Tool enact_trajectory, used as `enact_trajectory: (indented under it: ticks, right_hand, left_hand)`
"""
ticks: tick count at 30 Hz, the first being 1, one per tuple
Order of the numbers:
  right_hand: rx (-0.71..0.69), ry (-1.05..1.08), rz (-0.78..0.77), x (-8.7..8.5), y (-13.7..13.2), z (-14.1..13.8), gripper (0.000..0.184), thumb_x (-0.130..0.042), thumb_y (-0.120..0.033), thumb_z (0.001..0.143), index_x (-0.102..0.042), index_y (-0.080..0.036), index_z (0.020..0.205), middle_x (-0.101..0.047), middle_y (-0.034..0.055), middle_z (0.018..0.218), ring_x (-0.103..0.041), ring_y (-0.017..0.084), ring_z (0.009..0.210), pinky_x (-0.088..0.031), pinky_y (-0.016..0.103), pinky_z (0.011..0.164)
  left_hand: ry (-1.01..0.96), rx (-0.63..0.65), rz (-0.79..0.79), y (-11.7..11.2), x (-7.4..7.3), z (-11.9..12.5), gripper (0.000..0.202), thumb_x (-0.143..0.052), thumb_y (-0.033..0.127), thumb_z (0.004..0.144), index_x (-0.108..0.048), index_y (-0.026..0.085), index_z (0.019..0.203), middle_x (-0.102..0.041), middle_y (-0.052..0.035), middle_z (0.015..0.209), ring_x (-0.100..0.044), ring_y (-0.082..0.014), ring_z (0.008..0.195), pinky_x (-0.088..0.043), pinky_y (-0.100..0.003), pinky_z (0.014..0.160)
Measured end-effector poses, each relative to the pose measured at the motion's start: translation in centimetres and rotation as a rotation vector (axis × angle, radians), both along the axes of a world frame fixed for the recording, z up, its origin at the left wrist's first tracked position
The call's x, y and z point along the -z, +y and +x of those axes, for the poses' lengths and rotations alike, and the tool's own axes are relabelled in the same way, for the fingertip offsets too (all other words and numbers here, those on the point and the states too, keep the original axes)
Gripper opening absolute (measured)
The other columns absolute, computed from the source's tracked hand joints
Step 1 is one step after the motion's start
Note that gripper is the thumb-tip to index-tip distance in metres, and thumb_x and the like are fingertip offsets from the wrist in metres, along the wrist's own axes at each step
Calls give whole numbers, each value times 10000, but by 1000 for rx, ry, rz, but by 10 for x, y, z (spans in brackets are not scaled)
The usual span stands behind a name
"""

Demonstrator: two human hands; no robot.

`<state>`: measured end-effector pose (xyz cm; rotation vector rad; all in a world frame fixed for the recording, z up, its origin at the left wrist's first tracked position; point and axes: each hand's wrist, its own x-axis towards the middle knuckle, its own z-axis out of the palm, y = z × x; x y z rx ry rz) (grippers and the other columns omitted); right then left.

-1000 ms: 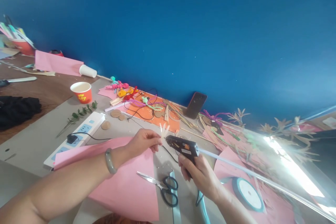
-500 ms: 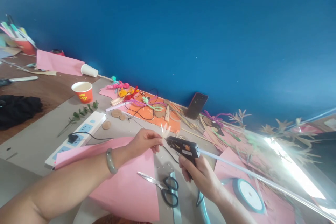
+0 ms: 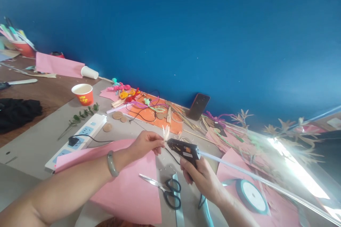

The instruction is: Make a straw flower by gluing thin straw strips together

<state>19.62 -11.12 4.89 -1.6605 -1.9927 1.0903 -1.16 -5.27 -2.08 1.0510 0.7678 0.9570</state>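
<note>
Glue gun (image 3: 184, 149) and scissors (image 3: 161, 186) were neighbours, the scissors on the gun's near side, where lowering it carelessly could have knocked them. The right hand (image 3: 202, 175) wrapped its fingers round the grip. Just left of the gun's tip, the left hand (image 3: 148, 144) pinched pale petals (image 3: 166, 133) between its fingertips; a slip could have smeared either with glue. Beyond the gun, the phone (image 3: 198, 107) leaned on the wall (image 3: 170, 28), liable to slide if bumped.
</note>
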Motion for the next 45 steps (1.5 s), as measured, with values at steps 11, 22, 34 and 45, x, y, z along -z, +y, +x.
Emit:
enact_trajectory:
  ticks: [11,22,34,45]
  right_hand:
    - [9,7,4,4,-1,1,438,-392,-442,926,-495,-185,587,-529,-9,472,-491,122,476,-395,244,538]
    - [29,17,8,4,0,1,430,-388,-437,923,-483,-191,583,-528,-8,468,-488,125,477,-396,247,535]
    - [39,36,0,6,-1,2,400,-409,-436,908,-482,-192,599,-522,-12,467,-482,123,466,-388,254,525]
    - [98,139,87,10,3,7,430,-386,-488,912,-486,-195,613,-494,-13,488,-457,128,484,-381,259,531]
  left_hand:
    - [11,-4,2,1,4,1,291,-740,379,698,-679,96,731,-629,-25,548,-579,-110,494,-487,-228,510]
    - [12,11,11,2,5,0,273,-734,359,710,-679,93,734,-635,-25,549,-585,-107,493,-489,-221,509]
    - [13,7,19,1,3,0,253,-724,346,724,-672,99,736,-627,-19,554,-596,-111,519,-498,-222,527]
    - [30,7,18,2,5,0,242,-718,341,726,-662,105,732,-633,-24,570,-602,-119,520,-500,-229,521]
